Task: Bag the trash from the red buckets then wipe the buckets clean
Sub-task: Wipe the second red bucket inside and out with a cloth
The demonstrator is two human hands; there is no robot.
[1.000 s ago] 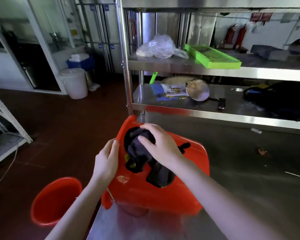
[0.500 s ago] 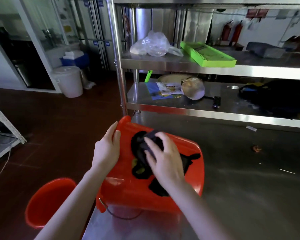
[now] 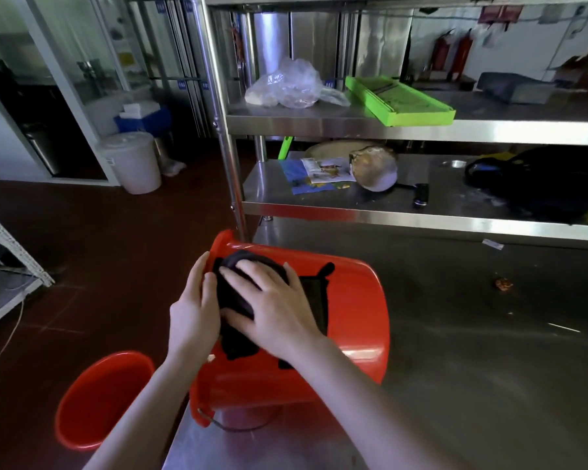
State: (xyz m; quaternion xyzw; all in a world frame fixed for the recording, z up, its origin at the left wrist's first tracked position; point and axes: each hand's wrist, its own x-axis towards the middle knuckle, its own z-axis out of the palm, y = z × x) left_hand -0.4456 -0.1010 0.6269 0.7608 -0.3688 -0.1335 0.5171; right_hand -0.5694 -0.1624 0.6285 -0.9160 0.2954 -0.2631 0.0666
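Right hand [image 3: 275, 310], fingers spread flat, presses the black cloth [image 3: 314, 303] onto the tipped red bucket [image 3: 353, 310]; the flat left hand [image 3: 192, 317] braces its left side.

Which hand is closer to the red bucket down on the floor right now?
Left. The left hand steadies the tipped bucket, up and right of the floor bucket; the right hand presses the black cloth on it, farther right.

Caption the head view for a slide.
Right hand presses a black cloth on the tipped bucket; left hand steadies it.
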